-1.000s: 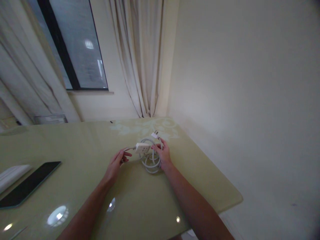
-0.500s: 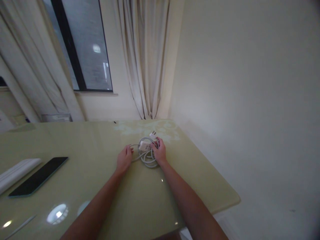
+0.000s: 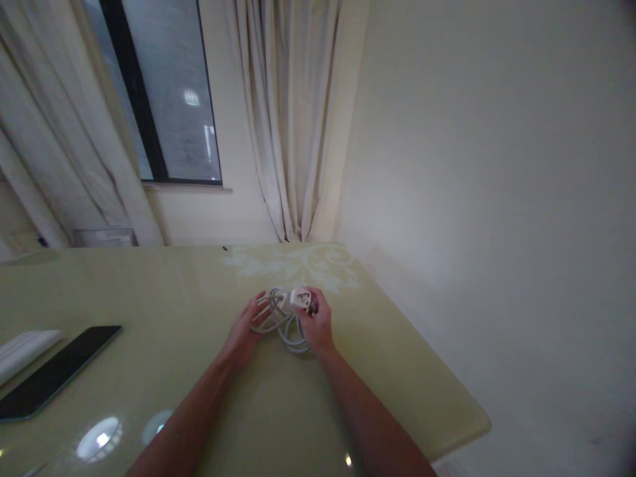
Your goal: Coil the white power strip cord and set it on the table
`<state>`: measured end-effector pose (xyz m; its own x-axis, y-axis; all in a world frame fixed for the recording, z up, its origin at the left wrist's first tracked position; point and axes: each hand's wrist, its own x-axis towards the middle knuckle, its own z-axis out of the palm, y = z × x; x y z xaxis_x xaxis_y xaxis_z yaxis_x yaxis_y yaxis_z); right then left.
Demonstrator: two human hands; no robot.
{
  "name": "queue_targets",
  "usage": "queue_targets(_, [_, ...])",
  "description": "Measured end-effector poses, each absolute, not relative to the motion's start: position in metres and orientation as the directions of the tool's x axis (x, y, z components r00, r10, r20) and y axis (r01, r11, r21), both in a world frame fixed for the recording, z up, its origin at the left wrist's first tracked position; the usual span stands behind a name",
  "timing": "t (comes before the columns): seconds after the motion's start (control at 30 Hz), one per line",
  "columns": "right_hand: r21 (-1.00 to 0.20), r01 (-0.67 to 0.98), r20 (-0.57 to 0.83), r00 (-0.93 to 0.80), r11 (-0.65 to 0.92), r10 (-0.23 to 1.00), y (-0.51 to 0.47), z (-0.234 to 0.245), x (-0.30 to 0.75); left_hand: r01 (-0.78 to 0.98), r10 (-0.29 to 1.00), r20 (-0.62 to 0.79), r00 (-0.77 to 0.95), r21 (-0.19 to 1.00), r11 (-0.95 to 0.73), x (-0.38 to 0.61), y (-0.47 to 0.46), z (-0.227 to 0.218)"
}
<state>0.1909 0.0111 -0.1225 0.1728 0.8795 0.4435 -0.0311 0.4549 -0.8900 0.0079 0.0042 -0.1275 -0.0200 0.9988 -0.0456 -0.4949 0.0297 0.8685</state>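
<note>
An extension cord point(image 3: 294, 343) with grey cable is gathered in loops over the table, around its white socket block. My right hand point(image 3: 318, 322) grips the bundle from the right, thumb in front. The white end piece point(image 3: 301, 298) beside that thumb faces me, showing dark openings. On the other side, my left hand point(image 3: 247, 329) has its fingers stretched out and apart against the left loops of cable. Part of the block is hidden behind the cable and my right fingers.
The glossy pale-green table point(image 3: 407, 391) meets a plain wall point(image 3: 472, 199) on the right. A flat black panel point(image 3: 59, 371) and a long white object point(image 3: 27, 351) lie at the left. Curtains point(image 3: 293, 132) hang behind the far edge, beside a window point(image 3: 173, 93).
The bundle has turned, so the white end piece now faces me rather than its prongs pointing up. My left fingers have opened from the cable and spread beside the loops.
</note>
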Motion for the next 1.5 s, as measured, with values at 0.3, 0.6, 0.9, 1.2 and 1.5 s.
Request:
queue_targets(0.3, [-0.902, -0.05, 0.418, 0.154, 0.429, 0.895, 0.002, -0.115, 0.192, -0.311, 0.984, -0.058, -0.166, 0.95, 0.004, 0.009, 0.005, -0.131])
queue_targets(0.6, [-0.948, -0.081, 0.296, 0.119, 0.306, 0.948, 0.005, -0.111, 0.191, -0.42, 0.985, -0.172, -0.02, 0.895, 0.148, 0.012, -0.007, -0.122])
queue_targets(0.9, [-0.963, -0.193, 0.173, 0.094, 0.188, 0.98, 0.008, -0.12, 0.184, -0.624, 0.972, -0.206, 0.113, 0.746, 0.231, 0.007, -0.012, -0.105])
queue_targets(1.2, [-0.924, -0.381, -0.019, 0.147, 0.038, 0.989, 0.015, -0.12, 0.19, -0.604, 0.956, -0.088, 0.279, 0.758, 0.246, -0.007, -0.019, -0.103])
queue_targets(1.5, [-0.944, -0.269, 0.153, 0.15, 0.189, 0.977, 0.008, -0.113, 0.187, -0.557, 0.962, -0.068, 0.264, 0.804, 0.21, -0.015, -0.011, -0.123])
